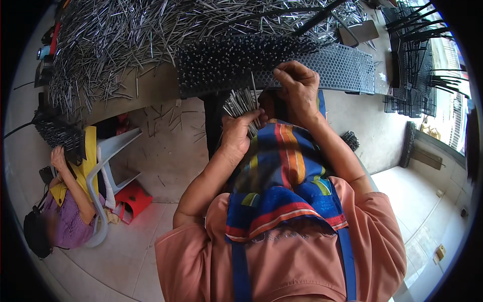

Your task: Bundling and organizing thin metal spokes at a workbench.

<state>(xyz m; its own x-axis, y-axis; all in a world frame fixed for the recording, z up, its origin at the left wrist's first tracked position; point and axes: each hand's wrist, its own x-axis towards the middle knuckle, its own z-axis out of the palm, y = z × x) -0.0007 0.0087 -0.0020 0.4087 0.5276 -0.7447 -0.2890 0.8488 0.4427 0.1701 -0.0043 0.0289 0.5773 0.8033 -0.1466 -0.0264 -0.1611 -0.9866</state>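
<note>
My left hand (236, 133) is wrapped round a bundle of thin metal rods (241, 103), their ends fanned upward; one rod stands out above the others. In front of me lies a long perforated metal rack (347, 65). Its left and middle parts are packed with upright rods (216, 63), while rows of bare holes show toward its right end. My right hand (301, 88) is over the rack's near edge, thumb and forefinger pinched together. Whatever may be between those fingertips is too small to make out.
A large heap of loose metal rods (115, 40) covers the table behind and left of the rack. At left, another person (75, 201) works at a similar rod-filled rack (59, 132) beside a grey plastic chair (95, 181). Stacked black racks (410, 55) stand at right.
</note>
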